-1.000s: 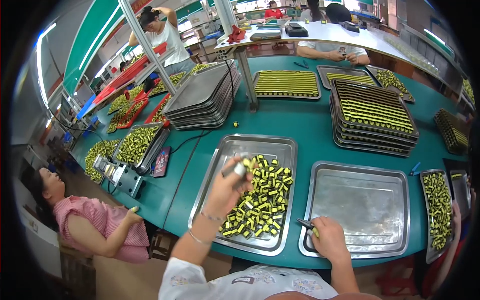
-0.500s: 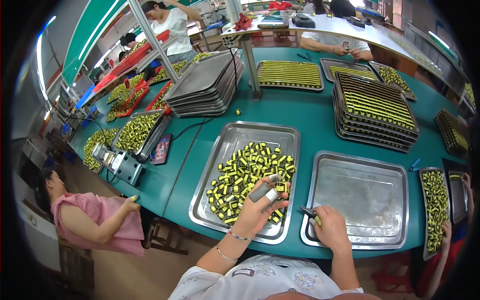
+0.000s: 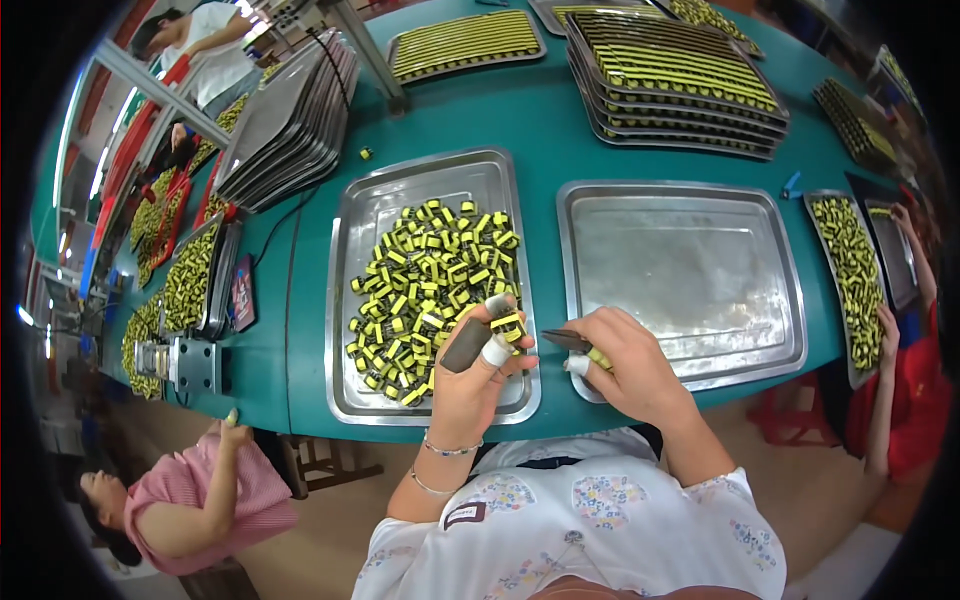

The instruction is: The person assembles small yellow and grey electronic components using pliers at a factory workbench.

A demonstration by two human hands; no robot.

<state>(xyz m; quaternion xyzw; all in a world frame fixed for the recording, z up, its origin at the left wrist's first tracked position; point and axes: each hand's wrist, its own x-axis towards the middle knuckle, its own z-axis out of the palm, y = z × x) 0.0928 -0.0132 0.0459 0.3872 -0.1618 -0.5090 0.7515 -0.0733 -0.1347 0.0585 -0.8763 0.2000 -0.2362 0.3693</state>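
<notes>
Between its taped fingertips, my left hand (image 3: 474, 365) pinches a small yellow-and-black transformer (image 3: 508, 326) over the near right part of a metal tray. That tray (image 3: 345, 215) carries a heap of the same transformers (image 3: 430, 290). A dark block or pad (image 3: 464, 346) lies against the fingers of this hand. My right hand (image 3: 630, 362) is closed around pliers (image 3: 568, 341) with dark jaws and a yellowish-green handle. The jaws point left toward the transformer, with a small gap between. Under and beyond my right hand lies a bare metal tray (image 3: 680, 270).
Stacked trays of transformers in rows (image 3: 680, 90) stand at the far right, empty stacked trays (image 3: 290, 120) at the far left. A coworker in pink (image 3: 210, 480) sits left. Another person's hand (image 3: 888, 335) touches a narrow tray (image 3: 848, 285) at right. One loose transformer (image 3: 366, 153) lies behind.
The view has tilted down and shifted right. My right hand has lifted the pliers from the bare tray's edge toward the left hand, which still holds the transformer.
</notes>
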